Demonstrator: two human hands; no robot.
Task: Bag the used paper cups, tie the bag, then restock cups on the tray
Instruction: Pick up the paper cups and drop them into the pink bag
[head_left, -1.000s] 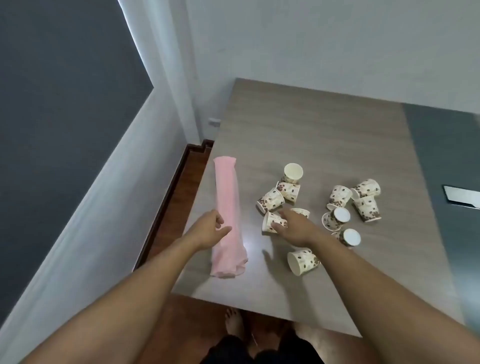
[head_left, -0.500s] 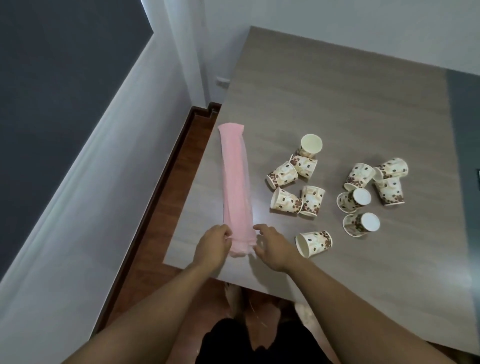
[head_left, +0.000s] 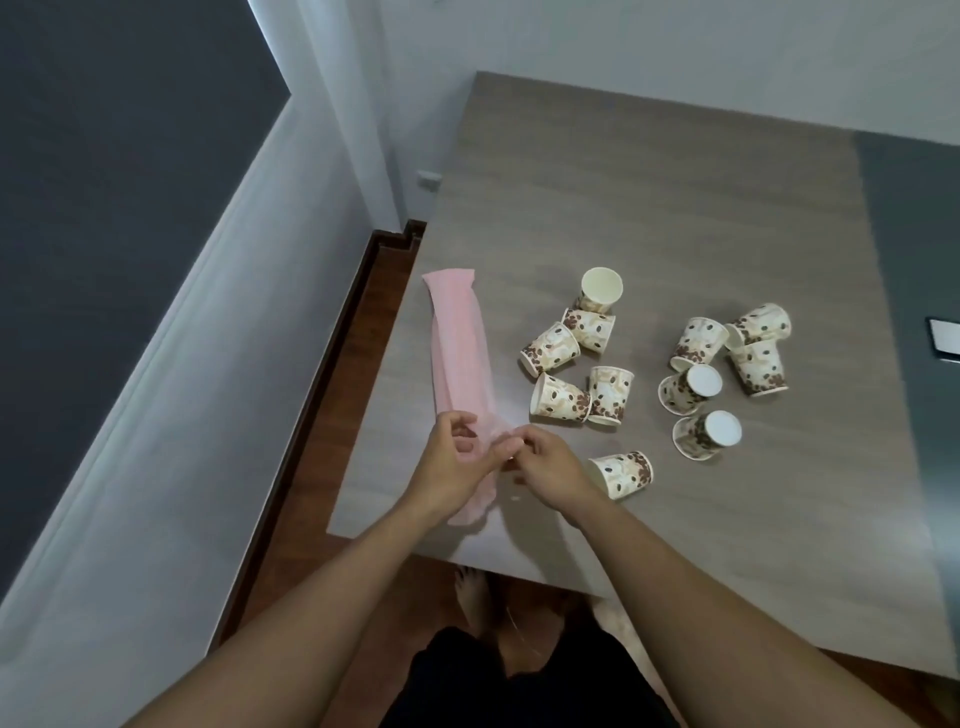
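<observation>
Both the left hand (head_left: 451, 462) and the right hand (head_left: 545, 460) pinch the near end of the pink bag (head_left: 460, 353), fingers curled, near the desk (head_left: 675, 208) edge.

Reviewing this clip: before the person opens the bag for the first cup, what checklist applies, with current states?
1. Left hand and right hand both pinch the pink bag at its near end: ok.
2. Bag mouth opened: not ok, it lies folded flat on the table.
3. Paper cups all on the table, none bagged: ok.
4. Tray for restocking: cannot tell, not in view.
</observation>
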